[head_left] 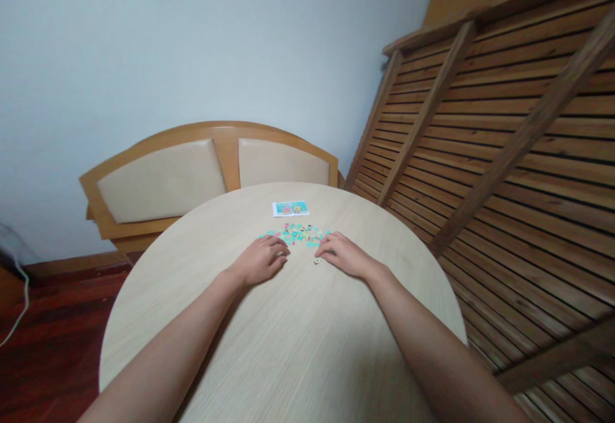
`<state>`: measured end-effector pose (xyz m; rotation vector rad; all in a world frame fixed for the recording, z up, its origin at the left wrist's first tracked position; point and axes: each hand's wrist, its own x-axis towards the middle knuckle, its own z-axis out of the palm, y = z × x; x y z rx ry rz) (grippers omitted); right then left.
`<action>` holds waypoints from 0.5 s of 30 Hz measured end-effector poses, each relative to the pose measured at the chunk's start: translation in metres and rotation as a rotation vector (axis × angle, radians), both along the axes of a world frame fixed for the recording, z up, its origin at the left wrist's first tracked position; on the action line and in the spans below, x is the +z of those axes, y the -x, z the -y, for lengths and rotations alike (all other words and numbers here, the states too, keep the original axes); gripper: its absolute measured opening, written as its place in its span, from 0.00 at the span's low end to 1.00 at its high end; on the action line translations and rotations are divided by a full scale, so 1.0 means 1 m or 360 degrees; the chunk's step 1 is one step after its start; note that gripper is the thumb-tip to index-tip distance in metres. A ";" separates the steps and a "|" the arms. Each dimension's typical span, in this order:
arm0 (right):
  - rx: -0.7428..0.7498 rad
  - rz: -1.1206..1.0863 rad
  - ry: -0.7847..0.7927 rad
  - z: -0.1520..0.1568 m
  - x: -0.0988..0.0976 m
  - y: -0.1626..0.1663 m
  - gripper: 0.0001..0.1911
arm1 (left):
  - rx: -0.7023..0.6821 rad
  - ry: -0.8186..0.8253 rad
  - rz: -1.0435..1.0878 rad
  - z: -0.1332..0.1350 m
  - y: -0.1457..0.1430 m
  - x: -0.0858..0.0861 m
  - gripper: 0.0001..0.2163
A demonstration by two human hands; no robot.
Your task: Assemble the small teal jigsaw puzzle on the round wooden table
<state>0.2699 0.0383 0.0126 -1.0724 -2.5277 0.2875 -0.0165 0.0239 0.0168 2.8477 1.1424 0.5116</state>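
Observation:
A loose heap of small jigsaw puzzle pieces (296, 234), mostly turquoise with some pink and yellow, lies on the round wooden table (269, 359). My left hand (263, 259) rests at the heap's near left side, fingers loosely bent and apart, with nothing seen in them. On the heap's right side is my right hand (344, 253), its thumb apart from the forefinger. One small puzzle piece (316, 261) lies just below that thumb; whether they touch, I cannot tell. Behind the heap lies a picture card (291, 208) with pink and yellow cartoon figures on turquoise.
A headboard (225, 154) with two cream padded panels stands behind the table against a pale wall (216, 38). Large slatted wooden panels (480, 154) lean close along the right side. At the left, a white cable (25, 295) hangs over the dark red floor (62, 327).

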 end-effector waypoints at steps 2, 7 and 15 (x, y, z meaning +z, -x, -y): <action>-0.0123 -0.0050 -0.0039 -0.004 -0.008 0.005 0.17 | -0.0109 -0.0004 0.0036 0.006 -0.009 0.000 0.16; -0.0248 0.0022 -0.0016 -0.012 -0.021 0.022 0.26 | -0.0432 0.0061 0.0004 0.023 -0.034 -0.003 0.18; -0.0195 -0.0012 -0.0050 -0.009 -0.016 0.027 0.20 | -0.0472 0.0098 0.0107 0.028 -0.042 -0.008 0.16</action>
